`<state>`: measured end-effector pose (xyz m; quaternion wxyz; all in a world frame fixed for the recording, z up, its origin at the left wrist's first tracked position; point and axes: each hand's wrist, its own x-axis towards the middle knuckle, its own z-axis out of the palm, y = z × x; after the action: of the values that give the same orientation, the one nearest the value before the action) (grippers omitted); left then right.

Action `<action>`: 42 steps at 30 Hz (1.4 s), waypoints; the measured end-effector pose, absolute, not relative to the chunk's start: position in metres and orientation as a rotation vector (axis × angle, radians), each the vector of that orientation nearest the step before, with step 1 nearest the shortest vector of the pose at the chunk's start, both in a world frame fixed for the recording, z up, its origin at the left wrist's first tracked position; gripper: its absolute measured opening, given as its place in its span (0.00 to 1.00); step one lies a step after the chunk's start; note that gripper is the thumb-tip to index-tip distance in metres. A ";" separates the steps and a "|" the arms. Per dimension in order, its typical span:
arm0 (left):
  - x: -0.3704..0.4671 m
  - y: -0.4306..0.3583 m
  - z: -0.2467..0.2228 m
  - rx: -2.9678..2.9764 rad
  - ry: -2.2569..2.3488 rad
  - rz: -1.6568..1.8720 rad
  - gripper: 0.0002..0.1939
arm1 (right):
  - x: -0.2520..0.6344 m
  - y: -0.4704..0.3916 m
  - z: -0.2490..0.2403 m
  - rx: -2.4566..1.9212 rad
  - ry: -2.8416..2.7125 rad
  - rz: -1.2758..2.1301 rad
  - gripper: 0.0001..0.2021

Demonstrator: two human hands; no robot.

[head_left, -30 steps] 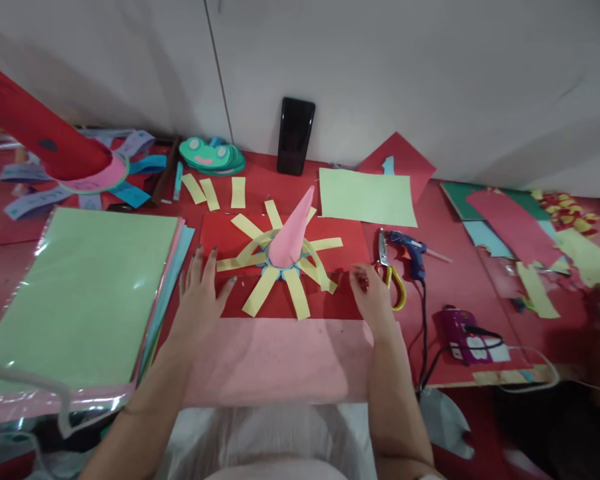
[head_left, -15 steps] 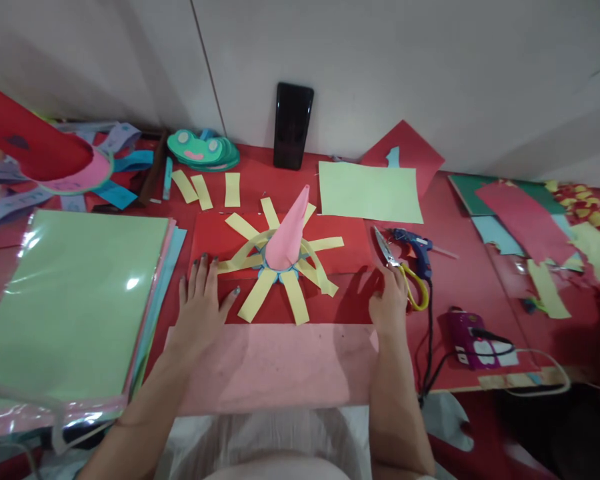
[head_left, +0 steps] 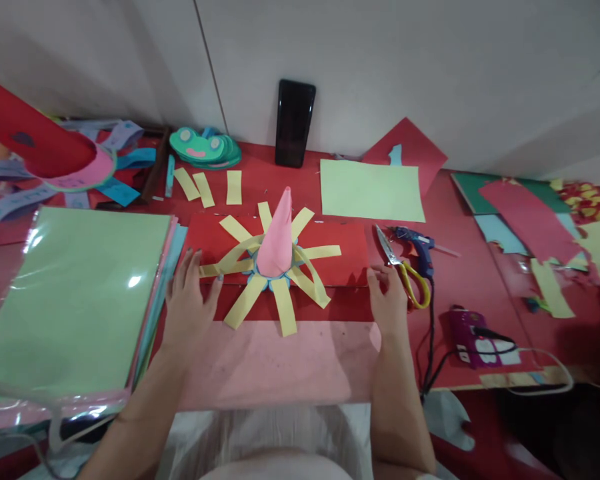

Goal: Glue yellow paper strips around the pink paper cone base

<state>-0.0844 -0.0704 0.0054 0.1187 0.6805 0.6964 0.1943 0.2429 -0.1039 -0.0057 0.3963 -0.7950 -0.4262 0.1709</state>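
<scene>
A pink paper cone (head_left: 276,243) stands upright on a blue scalloped base, with pale yellow strips (head_left: 246,303) spreading out around it. Two of the strips curve up into loops. Beneath lies a red sheet (head_left: 343,250), and a pink sheet (head_left: 280,363) is nearer my body. My left hand (head_left: 190,293) lies at the red sheet's left edge with its fingers spread, close to the end of a yellow strip. At the sheet's right edge, my right hand (head_left: 387,299) has its thumb and fingers apart, beside yellow-handled scissors (head_left: 414,287).
A blue glue gun (head_left: 420,250) lies beyond the scissors, its cord running to a purple box (head_left: 473,337). Wrapped green sheets (head_left: 90,300) are at left. A phone (head_left: 295,123) leans on the wall near green frog cutouts (head_left: 205,148) and a light green sheet (head_left: 373,190).
The cone and its strips have shifted left and toward me, the cone now more upright. The red sheet has also moved slightly nearer. My left hand has moved a little left.
</scene>
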 end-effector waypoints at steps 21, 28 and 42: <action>-0.074 -0.078 0.012 1.993 2.133 0.543 0.27 | 0.242 -0.105 -0.002 -2.041 -1.251 0.100 0.12; -0.075 -0.081 0.014 2.058 1.837 0.744 0.20 | 0.217 -0.110 0.007 -1.745 -1.534 0.497 0.13; -0.078 -0.081 0.002 2.268 1.526 0.484 0.20 | 0.207 -0.112 0.005 -1.452 -1.954 0.824 0.15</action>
<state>-0.0782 -0.0806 0.0019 0.1818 0.8035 0.5404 0.1713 0.2073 -0.1121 0.0047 0.2820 -0.5420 -0.7294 0.3077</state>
